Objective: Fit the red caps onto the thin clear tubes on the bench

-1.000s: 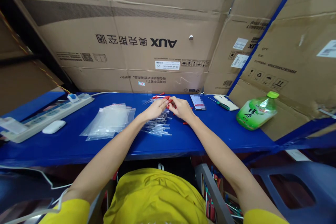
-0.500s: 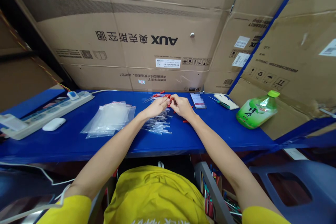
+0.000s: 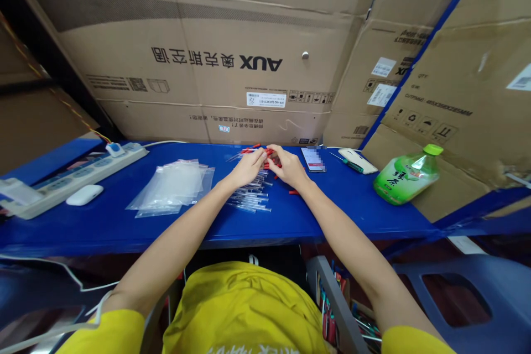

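Near the back edge of the blue bench (image 3: 124, 227), the left hand (image 3: 248, 167) and right hand (image 3: 289, 168) are held together, pinched on a red-capped tube (image 3: 269, 161). Clear tubes (image 3: 251, 199) are laid just beneath, for easy reach.

It looked like a stockroom or warehouse packing corner. Big cardboard cartons (image 3: 215, 61) with printed handling marks and a stuck-on shipping label (image 3: 266, 99) were stacked as a wall behind a blue metal worktop (image 3: 124, 221), framed by a blue rack upright (image 3: 418, 55). On it lay a pile of clear plastic bags (image 3: 172, 191), many clear tubes (image 3: 249, 199) and a power strip (image 3: 74, 177).
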The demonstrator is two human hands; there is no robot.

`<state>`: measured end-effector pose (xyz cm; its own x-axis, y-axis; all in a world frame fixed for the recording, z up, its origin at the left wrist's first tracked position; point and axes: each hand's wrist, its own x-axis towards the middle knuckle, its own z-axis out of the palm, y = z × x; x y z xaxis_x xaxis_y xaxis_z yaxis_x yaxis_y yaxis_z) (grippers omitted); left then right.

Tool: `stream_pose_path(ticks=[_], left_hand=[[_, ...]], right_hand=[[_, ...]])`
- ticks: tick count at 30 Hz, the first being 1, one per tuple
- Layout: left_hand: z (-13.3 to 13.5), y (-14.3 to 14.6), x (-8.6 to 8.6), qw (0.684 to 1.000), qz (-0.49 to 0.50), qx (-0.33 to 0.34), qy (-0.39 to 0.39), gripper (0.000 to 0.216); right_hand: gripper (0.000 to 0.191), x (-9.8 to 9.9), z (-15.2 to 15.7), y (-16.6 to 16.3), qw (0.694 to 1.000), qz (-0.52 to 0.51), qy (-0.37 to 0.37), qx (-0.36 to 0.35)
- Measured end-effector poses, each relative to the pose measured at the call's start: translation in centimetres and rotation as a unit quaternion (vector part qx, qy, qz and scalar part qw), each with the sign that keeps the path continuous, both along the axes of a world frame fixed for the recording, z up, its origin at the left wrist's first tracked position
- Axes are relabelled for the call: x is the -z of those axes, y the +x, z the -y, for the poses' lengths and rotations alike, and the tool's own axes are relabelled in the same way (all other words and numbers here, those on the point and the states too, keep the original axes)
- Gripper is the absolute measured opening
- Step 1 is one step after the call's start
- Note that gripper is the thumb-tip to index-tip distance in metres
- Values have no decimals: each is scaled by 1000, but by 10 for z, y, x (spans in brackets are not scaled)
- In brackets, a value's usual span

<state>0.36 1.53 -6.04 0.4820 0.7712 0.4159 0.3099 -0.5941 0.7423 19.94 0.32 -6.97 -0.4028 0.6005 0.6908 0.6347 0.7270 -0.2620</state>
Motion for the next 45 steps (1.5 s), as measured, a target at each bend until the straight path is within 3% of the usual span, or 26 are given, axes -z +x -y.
stream_pose_path(ticks=[6, 13, 22, 31, 34, 39, 45], left_hand=[[-7, -2, 2, 1000, -6, 13, 2, 43], [-6, 1, 4, 988, 55, 81, -116, 43], [5, 0, -8, 985, 36, 98, -136, 41], [5, 1, -7, 980, 27, 98, -173, 40], [5, 0, -7, 986, 22, 81, -143, 39], [6, -2, -7, 1000, -9, 11, -16, 29], [4, -2, -8, 999, -33, -5, 29, 34]], right_hand=[[29, 2, 0, -2, 999, 5, 21, 30], [25, 5, -1, -2, 995, 46, 32, 77], [17, 3, -1, -2, 995, 63, 41, 65], [15, 1, 0, -2, 996, 61, 35, 63], [15, 0, 0, -1, 997, 47, 26, 59], [26, -3, 1, 2, 1000, 6, -2, 29], [43, -1, 2, 0, 999, -29, -4, 38]])
